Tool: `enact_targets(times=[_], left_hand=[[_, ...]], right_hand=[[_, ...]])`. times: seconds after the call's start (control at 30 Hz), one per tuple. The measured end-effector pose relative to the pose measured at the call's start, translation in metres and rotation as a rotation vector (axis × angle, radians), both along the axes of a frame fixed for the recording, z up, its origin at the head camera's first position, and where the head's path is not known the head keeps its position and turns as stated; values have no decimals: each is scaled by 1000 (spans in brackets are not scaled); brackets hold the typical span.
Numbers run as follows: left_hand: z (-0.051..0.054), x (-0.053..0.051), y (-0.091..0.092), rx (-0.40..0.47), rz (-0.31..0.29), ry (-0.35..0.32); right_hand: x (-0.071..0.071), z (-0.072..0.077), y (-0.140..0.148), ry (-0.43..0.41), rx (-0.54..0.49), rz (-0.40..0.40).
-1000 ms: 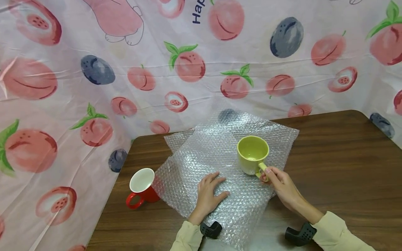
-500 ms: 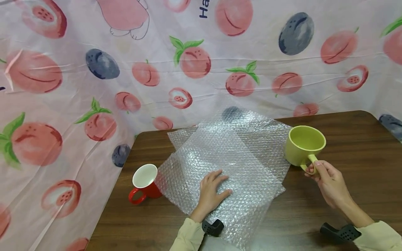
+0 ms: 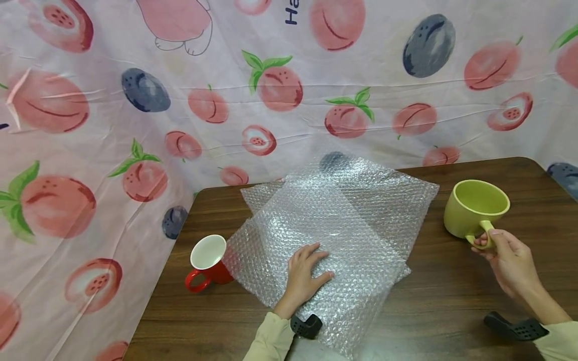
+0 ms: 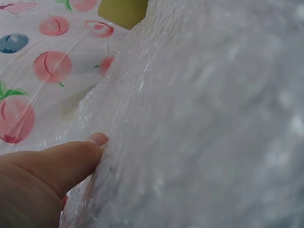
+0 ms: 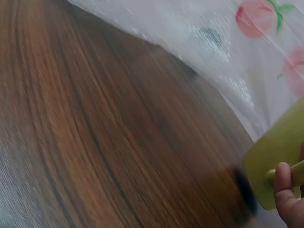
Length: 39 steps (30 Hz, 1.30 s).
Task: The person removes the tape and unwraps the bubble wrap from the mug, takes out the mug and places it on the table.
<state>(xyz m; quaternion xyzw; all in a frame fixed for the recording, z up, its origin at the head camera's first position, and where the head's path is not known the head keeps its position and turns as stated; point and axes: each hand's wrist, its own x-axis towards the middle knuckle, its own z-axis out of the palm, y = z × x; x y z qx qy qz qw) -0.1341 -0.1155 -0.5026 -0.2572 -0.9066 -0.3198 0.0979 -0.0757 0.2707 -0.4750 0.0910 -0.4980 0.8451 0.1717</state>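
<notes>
On the right of the head view, my right hand grips a yellow-green mug by its handle. The mug is upright; whether its base touches the table I cannot tell. In the right wrist view, fingers close around the mug's handle. My left hand rests with spread fingers on overlapping sheets of clear bubble wrap. The left wrist view has its thumb against the wrap. To the left stands a red mug with a white inside, its right side partly covered by the wrap's corner.
The brown wooden table extends beneath everything, bare between the wrap and the green mug. Behind it and to the left hangs a cloth printed with peaches and dark blue fruit. The wrap's far end reaches that cloth.
My right hand has carried the green mug off the bubble wrap, to the right, over the bare table. My left hand has stayed on the wrap, and the red mug has not moved.
</notes>
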Motion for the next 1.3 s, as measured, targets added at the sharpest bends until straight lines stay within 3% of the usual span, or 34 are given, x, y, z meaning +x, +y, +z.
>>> enact_targets(times=[0.2, 0.43, 0.57, 0.67, 0.83, 1.03, 1.3], left_hand=[[0, 2, -1, -1, -1, -4], [0, 4, -6, 12, 8, -10], [2, 4, -8, 5, 23, -10], [2, 5, -10, 15, 28, -17], [3, 5, -11, 135, 36, -71], [9, 5, -15, 292, 54, -137], [24, 11, -24, 364, 65, -146]], right_hand=[[4, 3, 4, -21, -46, 27], [-3, -1, 8, 4, -37, 76], [-6, 0, 7, -30, -34, 75], [-7, 1, 5, -77, -14, 32], [-7, -3, 5, -157, 35, -47], [-8, -20, 21, -263, 179, -174], [-9, -38, 34, -308, 291, -328]])
